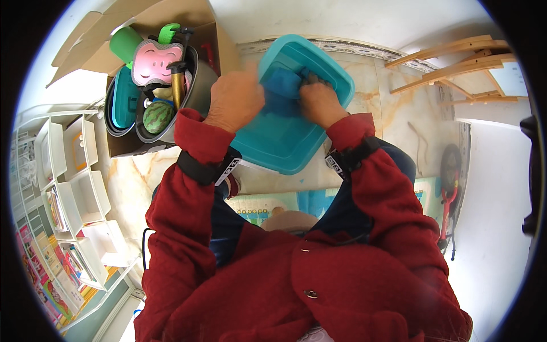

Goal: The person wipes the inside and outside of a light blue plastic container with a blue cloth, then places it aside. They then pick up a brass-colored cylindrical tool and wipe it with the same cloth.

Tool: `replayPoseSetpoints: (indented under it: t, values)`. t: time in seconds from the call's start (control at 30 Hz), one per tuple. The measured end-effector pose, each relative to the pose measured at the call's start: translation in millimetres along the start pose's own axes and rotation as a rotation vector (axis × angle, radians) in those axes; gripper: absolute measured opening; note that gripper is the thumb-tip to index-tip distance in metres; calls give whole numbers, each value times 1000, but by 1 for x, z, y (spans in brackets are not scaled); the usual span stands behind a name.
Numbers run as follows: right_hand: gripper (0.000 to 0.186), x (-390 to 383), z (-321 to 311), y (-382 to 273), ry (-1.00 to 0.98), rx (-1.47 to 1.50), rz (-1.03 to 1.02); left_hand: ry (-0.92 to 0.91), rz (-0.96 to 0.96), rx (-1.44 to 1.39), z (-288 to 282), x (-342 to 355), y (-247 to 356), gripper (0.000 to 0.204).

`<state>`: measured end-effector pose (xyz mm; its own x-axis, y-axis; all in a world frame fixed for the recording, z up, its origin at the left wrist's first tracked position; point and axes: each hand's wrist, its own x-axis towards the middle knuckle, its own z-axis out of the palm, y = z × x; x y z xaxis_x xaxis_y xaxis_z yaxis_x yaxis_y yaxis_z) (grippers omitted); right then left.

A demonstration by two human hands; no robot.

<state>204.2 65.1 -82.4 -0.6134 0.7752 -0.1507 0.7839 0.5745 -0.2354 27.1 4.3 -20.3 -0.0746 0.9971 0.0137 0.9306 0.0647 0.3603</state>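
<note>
Your left hand (236,101) is curled nearly closed over the teal tub's (273,145) left side; its grip can't be told. Inside lies blue cloth (283,84), with your right hand (322,101) bent narrow against it, fingertips hidden.

Tub (268,137) at your twelve o'clock. Carton (227,51) at ten, left of the tub; ball (158,117) and hand pump (178,85) in it. Your nine: shelving (85,194). Two: wooden frame (450,75). Three: bike (450,165).
</note>
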Motion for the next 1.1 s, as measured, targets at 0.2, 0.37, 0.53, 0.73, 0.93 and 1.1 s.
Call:
replayPoseSetpoints:
  t: [0.2,0.37,0.53,0.73,0.93,1.1]
  values:
    - [14,1,3,-7,-170,282,-135,-2,-60,3,4,0,3,39]
    - [19,-4,4,-21,-43,360,-304,49,-101,-71,2,4,-4,36]
    - [22,16,-15,-1,326,462,-41,22,13,-170,11,-1,2,32]
    - [21,7,6,-32,206,542,-113,-11,53,-260,13,-8,9,34]
    - [17,-20,11,-52,-311,473,-302,44,2,-205,7,-4,2,36]
    - [20,1,-15,-8,13,268,-185,40,65,-131,9,-3,3,37]
